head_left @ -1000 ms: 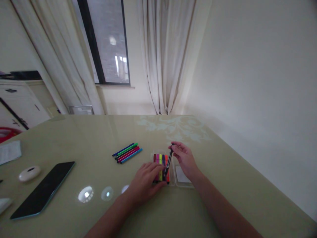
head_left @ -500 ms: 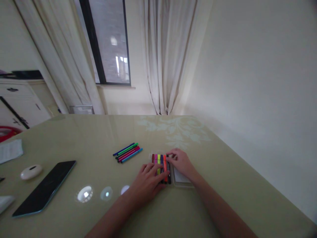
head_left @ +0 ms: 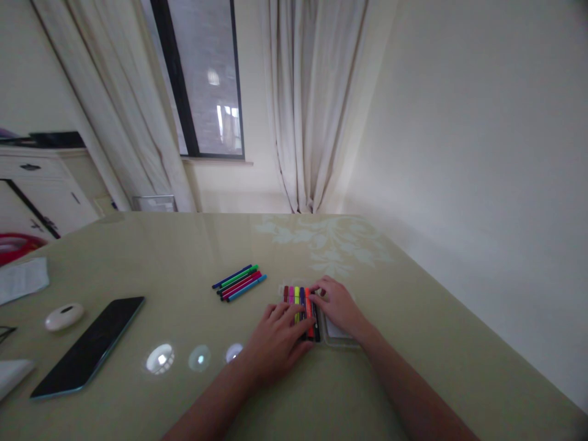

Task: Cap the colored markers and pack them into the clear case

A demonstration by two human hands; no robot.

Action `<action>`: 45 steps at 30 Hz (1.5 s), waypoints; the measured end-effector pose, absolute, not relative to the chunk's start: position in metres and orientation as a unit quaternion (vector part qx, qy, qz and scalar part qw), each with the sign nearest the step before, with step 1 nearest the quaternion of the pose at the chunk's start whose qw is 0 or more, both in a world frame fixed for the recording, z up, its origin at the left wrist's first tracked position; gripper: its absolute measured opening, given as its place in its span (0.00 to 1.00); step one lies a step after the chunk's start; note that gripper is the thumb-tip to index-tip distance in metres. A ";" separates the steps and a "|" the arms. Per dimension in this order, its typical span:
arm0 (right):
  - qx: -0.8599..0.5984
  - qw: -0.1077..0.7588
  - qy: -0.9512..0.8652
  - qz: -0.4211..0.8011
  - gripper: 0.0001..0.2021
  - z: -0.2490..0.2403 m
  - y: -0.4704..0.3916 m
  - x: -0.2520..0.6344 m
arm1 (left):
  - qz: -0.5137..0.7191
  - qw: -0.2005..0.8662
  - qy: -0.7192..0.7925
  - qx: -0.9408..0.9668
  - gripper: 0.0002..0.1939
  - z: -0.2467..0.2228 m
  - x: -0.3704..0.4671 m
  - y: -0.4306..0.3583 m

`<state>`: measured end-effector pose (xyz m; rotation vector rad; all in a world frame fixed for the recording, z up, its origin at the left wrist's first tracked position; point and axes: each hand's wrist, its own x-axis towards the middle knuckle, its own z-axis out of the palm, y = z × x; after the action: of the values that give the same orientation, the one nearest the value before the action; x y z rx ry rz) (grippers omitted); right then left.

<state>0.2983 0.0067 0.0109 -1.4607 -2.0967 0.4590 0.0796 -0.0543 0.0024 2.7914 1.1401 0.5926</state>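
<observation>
Step in hand, by my reading: you are settling the slim black marker (head_left: 316,331) at the right end of the colored marker row, beside the orange marker (head_left: 308,299), in the open clear-plastic case (head_left: 342,345). The next move calls for light fingertip pressure, the row being packed close. Pose: your left hand (head_left: 278,334) lies palm-down, fingers slightly spread across the row; your right hand (head_left: 337,306) angles in over the lid, its grip near the markers' upper ends. Fingertips close together; cannot tell whether they pinch or merely touch.
</observation>
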 end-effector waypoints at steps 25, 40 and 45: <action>-0.449 0.429 -0.676 0.396 0.16 0.020 -0.007 0.274 | 0.419 0.158 0.489 0.749 0.08 0.003 0.060 -0.030; -0.462 0.614 -0.456 0.448 0.21 0.023 0.017 0.309 | 0.273 0.097 0.371 0.882 0.26 -0.001 0.073 -0.047; -0.533 0.489 -0.515 0.459 0.20 0.023 0.025 0.337 | 0.199 0.067 0.354 0.911 0.26 0.004 0.078 -0.056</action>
<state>0.3371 0.0251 0.0229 -1.2962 -1.2512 1.1157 0.0780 -0.0556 0.0041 2.7470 1.0666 0.5985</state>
